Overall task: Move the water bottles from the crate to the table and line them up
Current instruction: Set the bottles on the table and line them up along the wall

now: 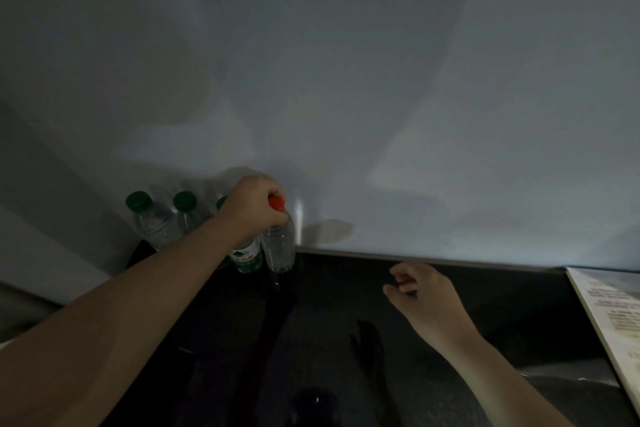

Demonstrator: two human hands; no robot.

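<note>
Bottle label: a green-and-white band is wrapping the labelled bottle (247, 258), which is standing just left of the red-capped bottle (280, 246). A dark peak-like emblem and a row of white characters are showing on it, but they are blurring past reading.
Label cover: the left hand (254, 206) is gripping the red-capped bottle at its neck, and its forearm is hiding the band's left part.
Printed sheet: a pale sheet (609, 315) is lying at the right edge of the table (450, 288). It is carrying rows of orange-brown print, all too small and smeared to read.
Brands and numbers: none is coming through legibly in this dim view.
</note>
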